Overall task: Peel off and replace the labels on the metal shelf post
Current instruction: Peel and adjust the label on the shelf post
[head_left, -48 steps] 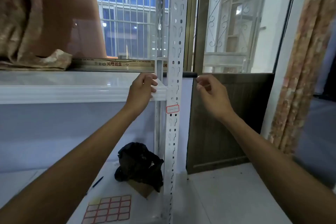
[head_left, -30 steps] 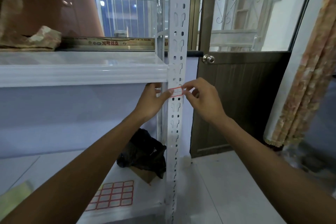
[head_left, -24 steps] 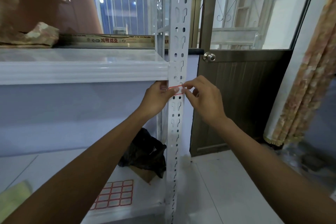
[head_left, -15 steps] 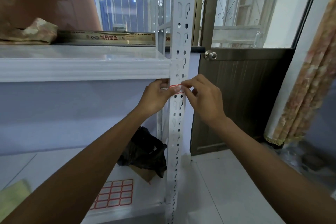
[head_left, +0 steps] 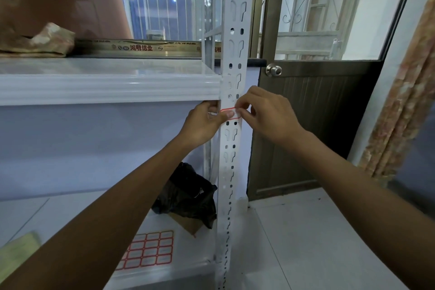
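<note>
The white perforated metal shelf post (head_left: 236,30) stands upright in the middle. A small white label with a red border (head_left: 236,115) sits across the post just below the upper shelf (head_left: 106,89). My left hand (head_left: 202,122) grips the post from the left, its thumb pressing on the label's left half. My right hand (head_left: 268,117) pinches the label's right end with its fingertips. A sheet of several red-bordered labels (head_left: 150,249) lies on the lower shelf.
A black plastic bag on a cardboard piece (head_left: 188,193) lies on the lower shelf beside the post. A yellow-green pad (head_left: 16,252) is at the lower left. Right of the post stands a dark door with a knob (head_left: 273,70), and a patterned curtain (head_left: 404,92) hangs far right.
Both hands came down from the upper shelf's edge to the label on the post. In the last half second they stay on it, thumb and fingertips shifting only slightly.
</note>
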